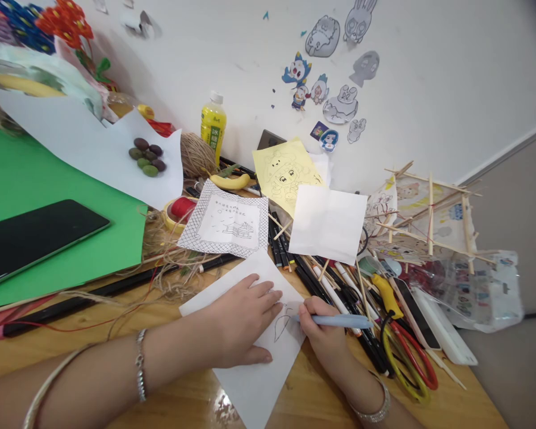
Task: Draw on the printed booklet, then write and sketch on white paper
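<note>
My left hand lies flat with fingers stretched out on a white sheet of paper on the wooden table, pinning it down. A thin pencilled outline shows on the sheet just right of the fingertips. My right hand is closed round a light blue pen, its tip touching the paper by that outline. Both wrists wear silver bracelets.
Several black markers and thin sticks lie scattered right of the paper. A drawing of a house, a yellow cartoon sheet, a blank white square, a yellow bottle, a black tablet on green card and a stick frame surround it.
</note>
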